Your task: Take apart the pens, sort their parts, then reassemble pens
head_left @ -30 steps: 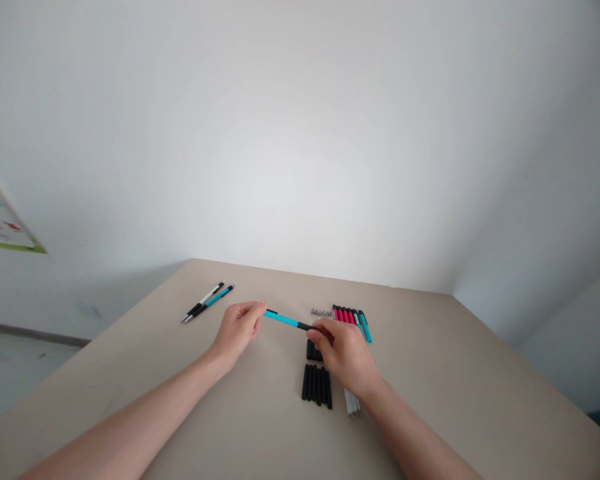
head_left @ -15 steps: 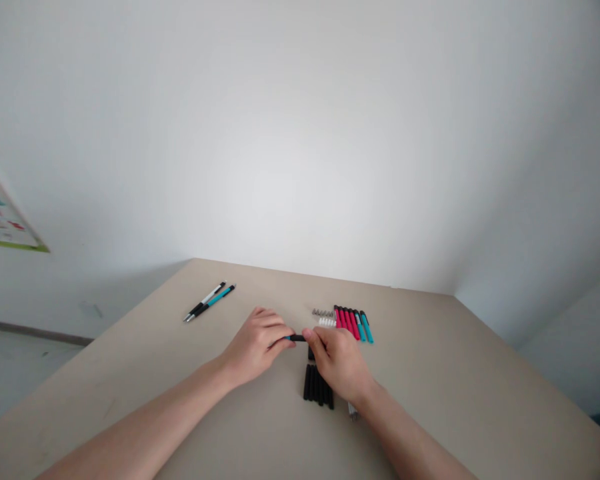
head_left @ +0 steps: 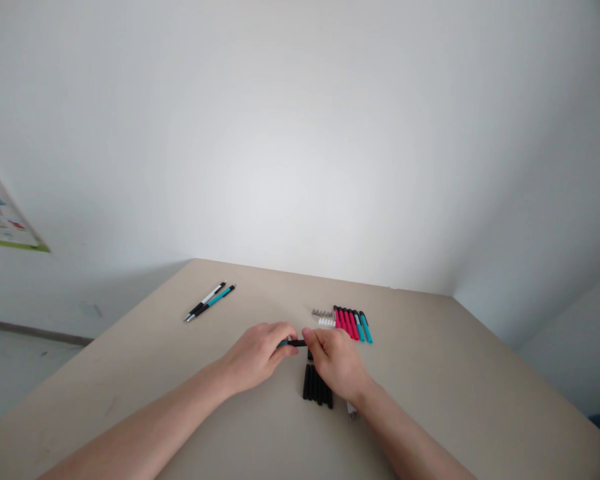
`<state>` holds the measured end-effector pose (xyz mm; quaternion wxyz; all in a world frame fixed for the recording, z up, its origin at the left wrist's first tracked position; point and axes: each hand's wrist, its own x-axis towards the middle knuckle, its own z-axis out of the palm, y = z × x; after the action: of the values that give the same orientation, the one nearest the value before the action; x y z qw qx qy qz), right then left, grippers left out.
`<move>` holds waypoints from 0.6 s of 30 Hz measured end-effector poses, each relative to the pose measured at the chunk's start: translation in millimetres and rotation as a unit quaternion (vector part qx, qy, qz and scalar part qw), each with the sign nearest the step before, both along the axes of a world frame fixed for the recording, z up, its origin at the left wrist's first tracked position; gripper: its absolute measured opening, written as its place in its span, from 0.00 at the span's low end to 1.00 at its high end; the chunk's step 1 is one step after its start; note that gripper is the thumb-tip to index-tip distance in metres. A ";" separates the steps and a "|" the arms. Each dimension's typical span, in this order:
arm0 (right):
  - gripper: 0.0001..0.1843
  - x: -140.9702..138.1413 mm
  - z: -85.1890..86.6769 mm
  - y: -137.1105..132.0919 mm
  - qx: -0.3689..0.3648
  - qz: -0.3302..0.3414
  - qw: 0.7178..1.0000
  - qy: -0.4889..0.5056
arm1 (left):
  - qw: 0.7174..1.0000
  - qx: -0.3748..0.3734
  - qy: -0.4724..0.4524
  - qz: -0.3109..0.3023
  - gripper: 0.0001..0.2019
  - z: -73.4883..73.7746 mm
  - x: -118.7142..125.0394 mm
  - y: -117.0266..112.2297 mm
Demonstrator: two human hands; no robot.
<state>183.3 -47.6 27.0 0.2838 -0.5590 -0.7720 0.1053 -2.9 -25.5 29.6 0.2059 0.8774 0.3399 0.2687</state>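
Note:
Between my two hands lies a pen [head_left: 295, 343] with a blue barrel and a black grip section, held level above the table. My left hand [head_left: 260, 350] is closed on its blue end, thumb and fingers pinching it. My right hand [head_left: 339, 359] wraps round the black end, whose tip is hidden in the fingers. Just below my right hand, several black grip tubes [head_left: 317, 387] lie in a row, partly covered by it. Slim refills [head_left: 352, 410] show from under my right wrist.
Beyond my right hand lie small springs [head_left: 323, 313], white plastic pieces [head_left: 327, 323], pink barrels [head_left: 347, 323] and blue barrels [head_left: 364, 327] in rows. A white pen [head_left: 205, 301] and a blue pen [head_left: 211, 303] rest at the table's left. The table [head_left: 430, 373] meets a wall [head_left: 300, 147] behind.
My left hand has shifted slightly down and its fingers have moved their grip on the blue end, showing more of it. My right hand has barely moved.

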 end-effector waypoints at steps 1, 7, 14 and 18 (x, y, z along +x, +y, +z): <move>0.28 -0.5 -0.7 0.1 -0.006 0.001 1.000 0.001 | 1.000 -0.006 -0.008 0.001 0.06 -1.4 1.0 -0.2; 0.27 -3.1 -0.1 -0.5 0.024 0.038 0.999 -0.028 | 1.000 0.010 0.021 0.011 0.12 -9.1 4.6 -0.9; 0.22 1.3 3.2 -2.7 0.080 0.036 0.993 -0.076 | 0.999 -0.014 -0.028 0.008 0.06 -0.8 3.8 -4.1; 0.18 5.0 6.7 -1.6 0.102 0.058 0.989 -0.091 | 1.000 -0.004 -0.027 0.008 0.11 2.7 3.3 -3.0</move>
<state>188.4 -49.2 33.7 0.2612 -0.4884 -0.8326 -0.0086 0.4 -28.5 32.3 0.2160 0.8663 0.3423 0.2928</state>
